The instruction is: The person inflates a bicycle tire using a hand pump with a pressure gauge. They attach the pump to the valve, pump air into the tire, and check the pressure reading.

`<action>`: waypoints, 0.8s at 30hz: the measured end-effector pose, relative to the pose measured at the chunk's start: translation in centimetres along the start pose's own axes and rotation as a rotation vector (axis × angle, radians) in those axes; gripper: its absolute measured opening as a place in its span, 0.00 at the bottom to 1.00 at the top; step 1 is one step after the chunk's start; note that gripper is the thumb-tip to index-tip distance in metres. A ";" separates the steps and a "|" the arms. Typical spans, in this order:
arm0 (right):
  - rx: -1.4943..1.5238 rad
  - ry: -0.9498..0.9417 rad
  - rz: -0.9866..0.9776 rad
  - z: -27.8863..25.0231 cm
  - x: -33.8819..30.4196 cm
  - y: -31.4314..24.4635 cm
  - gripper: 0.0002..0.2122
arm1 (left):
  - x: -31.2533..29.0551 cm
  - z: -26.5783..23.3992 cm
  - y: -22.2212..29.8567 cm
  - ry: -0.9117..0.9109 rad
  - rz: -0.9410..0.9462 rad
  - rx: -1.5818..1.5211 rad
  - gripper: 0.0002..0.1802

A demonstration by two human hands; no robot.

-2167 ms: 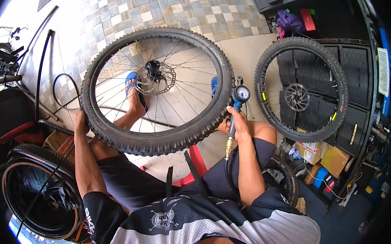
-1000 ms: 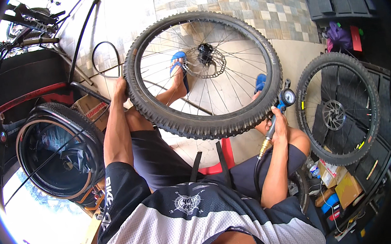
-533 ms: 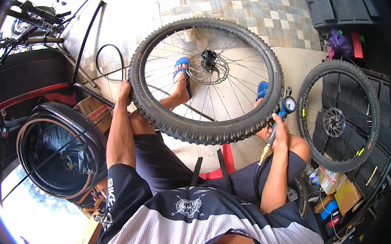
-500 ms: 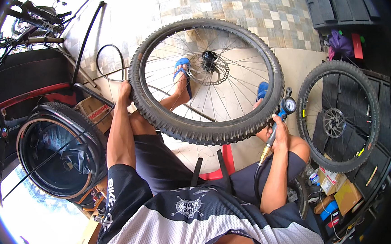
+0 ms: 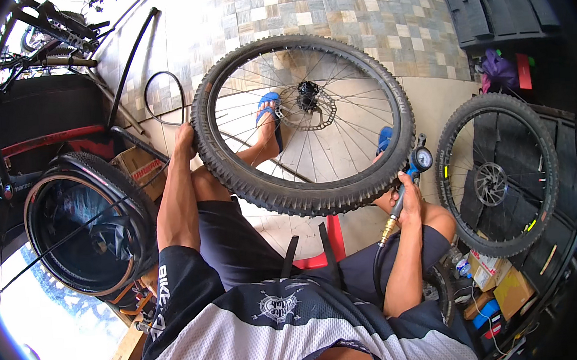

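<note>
The person sits with a knobby bike wheel (image 5: 301,122) standing upright across the knees, its tread resting on the thighs. The left hand (image 5: 184,137) is closed over the tyre's outer edge on the left side, steadying it. The right hand (image 5: 407,195) is wrapped around the handle of an air inflator (image 5: 413,170) with a round gauge on top, held just beside the tyre's lower right edge; a black hose (image 5: 377,274) with a brass fitting drops from it past the right thigh.

The work in hand looks like putting air into this tyre. I cannot tell whether the inflator's head is on the valve, since the rim there is hidden behind the tread and the hand. If it is not, the next move would call for turning the wheel until the valve sits by the right hand, while the left hand keeps the wheel from rolling off the knees.

Both feet in blue sandals (image 5: 269,111) show through the spokes, on the tiled floor (image 5: 357,14). A second wheel (image 5: 497,173) with a brake disc leans at the right, near the inflator hand, with small boxes (image 5: 503,285) below it. Another wheel (image 5: 88,227) lies at the left against a cardboard box (image 5: 142,167), close to the left elbow. A loose black tube (image 5: 162,98) curls on the floor beyond. Elbow room looks narrow on both sides.
</note>
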State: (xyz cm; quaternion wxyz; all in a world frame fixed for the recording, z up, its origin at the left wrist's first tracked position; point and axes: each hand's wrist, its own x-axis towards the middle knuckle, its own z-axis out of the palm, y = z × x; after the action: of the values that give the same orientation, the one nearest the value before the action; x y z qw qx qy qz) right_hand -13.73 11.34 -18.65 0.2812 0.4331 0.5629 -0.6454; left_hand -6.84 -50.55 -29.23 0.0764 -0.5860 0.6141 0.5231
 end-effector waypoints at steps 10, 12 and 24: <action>-0.209 0.049 -0.099 -1.1 0.6 1.7 0.14 | -7.2 5.0 14.9 0.387 0.653 0.339 0.23; -0.136 -0.032 -0.183 -1.4 0.1 1.7 0.13 | -10.8 6.4 17.8 0.428 0.896 0.438 0.21; 0.183 -0.477 -0.376 -6.1 -9.8 1.7 0.19 | -39.0 14.4 11.9 0.151 1.391 0.319 0.14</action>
State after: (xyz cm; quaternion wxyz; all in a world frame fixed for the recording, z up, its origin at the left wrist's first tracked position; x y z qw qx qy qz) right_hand -6.20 15.67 -10.86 0.2409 0.1814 0.4911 -0.8173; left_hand -12.13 -17.80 -1.41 -0.2325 -0.0751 0.9180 0.3124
